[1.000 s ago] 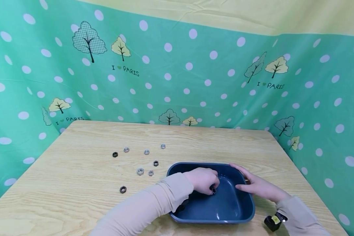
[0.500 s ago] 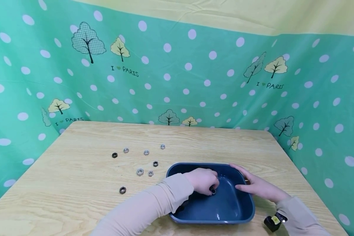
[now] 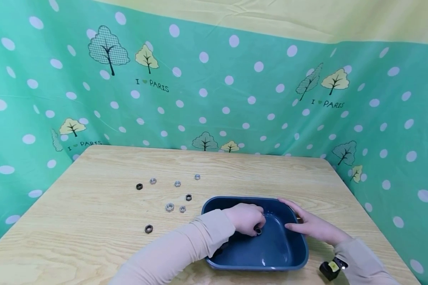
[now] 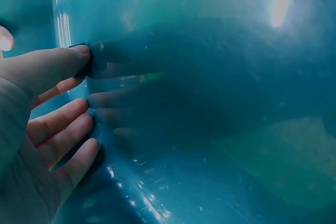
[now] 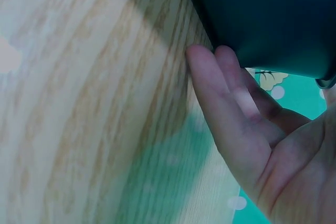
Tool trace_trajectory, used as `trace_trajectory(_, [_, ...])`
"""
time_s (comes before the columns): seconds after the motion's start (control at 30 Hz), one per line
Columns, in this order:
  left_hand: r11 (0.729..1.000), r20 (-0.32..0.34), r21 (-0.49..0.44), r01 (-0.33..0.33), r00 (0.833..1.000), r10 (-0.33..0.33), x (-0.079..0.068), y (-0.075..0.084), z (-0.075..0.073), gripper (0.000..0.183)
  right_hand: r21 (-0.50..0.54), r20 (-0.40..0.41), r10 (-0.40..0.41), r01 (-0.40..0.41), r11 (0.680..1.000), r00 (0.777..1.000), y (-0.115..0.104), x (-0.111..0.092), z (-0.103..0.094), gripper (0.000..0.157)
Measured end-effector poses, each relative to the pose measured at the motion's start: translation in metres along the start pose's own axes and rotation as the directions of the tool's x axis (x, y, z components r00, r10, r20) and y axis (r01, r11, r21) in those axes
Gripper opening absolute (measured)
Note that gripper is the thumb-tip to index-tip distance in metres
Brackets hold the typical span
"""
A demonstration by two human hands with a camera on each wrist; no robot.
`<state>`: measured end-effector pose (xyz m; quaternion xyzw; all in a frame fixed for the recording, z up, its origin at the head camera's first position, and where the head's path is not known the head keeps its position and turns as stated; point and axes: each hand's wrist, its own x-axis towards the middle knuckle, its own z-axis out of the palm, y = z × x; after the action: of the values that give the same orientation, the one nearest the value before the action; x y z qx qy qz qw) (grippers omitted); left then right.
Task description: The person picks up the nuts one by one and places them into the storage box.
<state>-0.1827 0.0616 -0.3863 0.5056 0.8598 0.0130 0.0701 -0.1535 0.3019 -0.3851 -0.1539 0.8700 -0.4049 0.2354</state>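
A dark blue plastic tub (image 3: 267, 266) stands at the front of the wooden table. Inside it my left hand (image 3: 245, 218) reaches down and pinches a black nut (image 3: 258, 230). In the left wrist view, the thumb and a finger of that hand (image 4: 52, 124) hold the dark nut (image 4: 83, 65) close to the tub's glossy floor; much of the nut is hidden. My right hand (image 3: 315, 226) holds the tub's right side, thumb inside the rim, other fingers outside. The right wrist view shows the fingers (image 5: 207, 69) extended against the outer wall.
Left of the tub lie several loose nuts: silver ones such as a large nut (image 3: 169, 207) and a far nut (image 3: 197, 177), and black ones such as a nut (image 3: 148, 228). A dotted green curtain (image 3: 214, 91) hangs behind the table (image 3: 92, 190).
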Motion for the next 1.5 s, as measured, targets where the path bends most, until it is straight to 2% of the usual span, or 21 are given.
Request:
trace_trajectory(0.23, [1.000, 0.005, 0.001, 0.011, 1.000, -0.011, 0.000, 0.001, -0.002, 0.005, -0.002, -0.002, 0.010, -0.010, 1.000, 1.000, -0.001, -0.001, 0.000, 0.074])
trace_trajectory(0.77, [0.999, 0.042, -0.044, 0.007, 0.999, -0.005, 0.000, -0.001, -0.005, 0.015, -0.009, -0.006, 0.013, -0.013, 1.000, 1.000, -0.003, -0.001, 0.001, 0.074])
trace_trajectory(1.03, [0.988, 0.043, -0.151, 0.040, 0.999, -0.034, 0.000, -0.004, -0.010, 0.022, -0.019, -0.008, 0.013, -0.014, 1.000, 1.000, -0.001, -0.001, 0.000, 0.074])
trace_trajectory(1.27, [0.961, 0.005, -0.277, 0.011, 1.000, -0.010, -0.002, -0.010, -0.017, 0.025, -0.006, -0.005, 0.012, -0.012, 1.000, 1.000, 0.000, 0.000, 0.001, 0.074])
trace_trajectory(1.5, [0.936, -0.010, -0.351, 0.006, 1.000, -0.010, -0.005, -0.012, -0.027, 0.027, 0.002, -0.012, 0.032, -0.032, 0.999, 0.999, 0.000, 0.000, 0.001, 0.075])
